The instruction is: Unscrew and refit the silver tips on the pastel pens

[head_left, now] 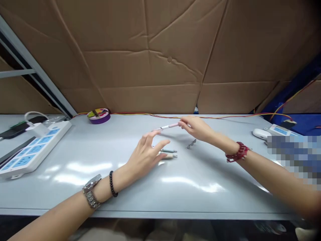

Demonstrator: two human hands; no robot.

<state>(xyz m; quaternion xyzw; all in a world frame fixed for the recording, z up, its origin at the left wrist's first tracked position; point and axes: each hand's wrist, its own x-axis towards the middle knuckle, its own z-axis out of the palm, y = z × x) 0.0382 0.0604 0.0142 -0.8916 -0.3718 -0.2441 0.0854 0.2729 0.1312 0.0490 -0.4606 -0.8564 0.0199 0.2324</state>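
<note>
Above the table (75, 197), our right hand (197, 128) pinches a pink-and-white pen (166, 127), its length running leftward toward our spread left hand (144, 152).

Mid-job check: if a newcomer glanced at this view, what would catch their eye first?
Probably the right hand in the middle, pinching a pink-and-white pen, with the open left hand partly covering a teal pen and a cream pen. Next, the purple-sided round object at the table's back, left of centre, and the white power strip with blue sockets at far left.
</note>
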